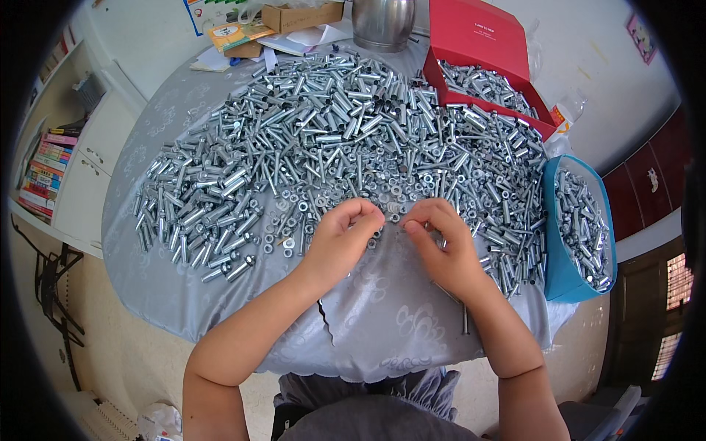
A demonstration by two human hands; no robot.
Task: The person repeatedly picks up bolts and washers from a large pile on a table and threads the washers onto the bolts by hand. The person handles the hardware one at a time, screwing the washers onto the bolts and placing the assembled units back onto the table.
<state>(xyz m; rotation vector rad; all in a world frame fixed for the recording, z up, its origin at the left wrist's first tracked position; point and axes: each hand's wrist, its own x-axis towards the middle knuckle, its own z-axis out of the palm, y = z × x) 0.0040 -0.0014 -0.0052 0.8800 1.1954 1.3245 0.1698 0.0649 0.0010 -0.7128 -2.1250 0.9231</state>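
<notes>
Pinching small washers point(393, 209) between both hands point(393, 235), red box point(478, 33) and blue bin point(562, 272) holding bolts

This looks like a room in a home used for piecework. A round bench point(184, 294) under a grey patterned cloth carries a heap of metal sleeves, bolts and washers point(331, 132), with more in a red box point(478, 44) and a blue tub point(566, 272). A white cupboard point(88, 169), a shelf of books point(45, 173) and a steel kettle point(382, 22) stand around it.
</notes>
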